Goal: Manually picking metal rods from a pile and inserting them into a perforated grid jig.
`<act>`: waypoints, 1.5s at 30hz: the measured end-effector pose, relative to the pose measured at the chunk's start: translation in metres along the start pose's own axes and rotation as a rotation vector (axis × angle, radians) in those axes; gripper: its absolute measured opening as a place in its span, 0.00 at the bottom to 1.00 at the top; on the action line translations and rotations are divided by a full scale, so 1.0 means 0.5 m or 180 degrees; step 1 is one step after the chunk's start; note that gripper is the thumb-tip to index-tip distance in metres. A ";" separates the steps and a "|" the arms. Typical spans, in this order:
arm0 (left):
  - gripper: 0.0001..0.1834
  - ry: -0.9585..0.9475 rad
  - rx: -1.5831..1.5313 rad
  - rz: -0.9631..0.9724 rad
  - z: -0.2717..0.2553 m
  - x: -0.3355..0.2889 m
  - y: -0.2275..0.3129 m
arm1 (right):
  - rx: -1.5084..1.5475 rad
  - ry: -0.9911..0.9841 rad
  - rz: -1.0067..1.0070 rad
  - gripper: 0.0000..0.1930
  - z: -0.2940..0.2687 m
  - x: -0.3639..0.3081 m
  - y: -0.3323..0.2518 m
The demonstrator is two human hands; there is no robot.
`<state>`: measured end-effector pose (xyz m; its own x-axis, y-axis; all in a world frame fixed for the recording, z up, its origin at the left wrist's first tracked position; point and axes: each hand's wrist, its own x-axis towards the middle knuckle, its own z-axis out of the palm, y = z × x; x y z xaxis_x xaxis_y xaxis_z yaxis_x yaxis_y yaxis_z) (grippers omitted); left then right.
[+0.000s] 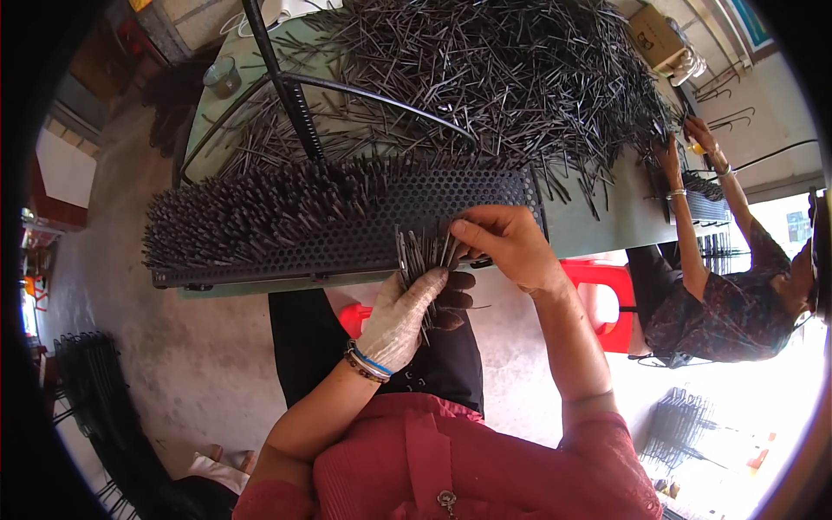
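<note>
Gloved left hand point(399, 314) — clasping 1 dark rod bundle point(416, 252); bare right hand point(510, 244) — pinching its upper ends. Apparent step: separating singles; next likely calls for vacant perforated rack point(464, 196) holes.

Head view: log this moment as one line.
left hand: gloved, gripping dark rod bundle | right hand: fingertips at bundle's upper end | perforated rack: rods crowd left side, bare holes right | loose rod pile: beyond rack
</note>
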<state>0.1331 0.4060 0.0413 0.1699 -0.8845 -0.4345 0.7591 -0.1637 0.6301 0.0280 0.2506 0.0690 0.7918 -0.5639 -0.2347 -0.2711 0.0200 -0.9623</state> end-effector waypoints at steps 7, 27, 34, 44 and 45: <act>0.17 0.0129 0.0023 -0.0012 0.006 -0.004 -0.005 | 0.0147 0.1091 -0.0861 0.11 -0.024 0.037 -0.032; 0.14 0.0019 -0.0065 -0.0459 -0.015 0.003 -0.012 | -0.2950 0.1848 -0.2982 0.09 0.003 0.134 0.002; 0.16 -0.0069 -0.0068 -0.0178 -0.003 -0.010 0.000 | -0.0839 0.0387 -0.0442 0.13 0.013 0.009 -0.030; 0.16 -0.0019 -0.0181 -0.0252 0.002 -0.003 -0.004 | 0.0464 0.0993 -0.0762 0.09 -0.015 0.013 -0.023; 0.16 -0.0018 -0.0139 -0.0288 0.003 -0.004 -0.004 | 0.0468 0.1102 -0.1060 0.09 -0.026 0.030 -0.011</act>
<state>0.1302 0.4072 0.0418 0.0960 -0.8695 -0.4845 0.7978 -0.2238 0.5598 0.0340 0.2314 0.0727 0.5873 -0.7998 0.1238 0.0652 -0.1057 -0.9923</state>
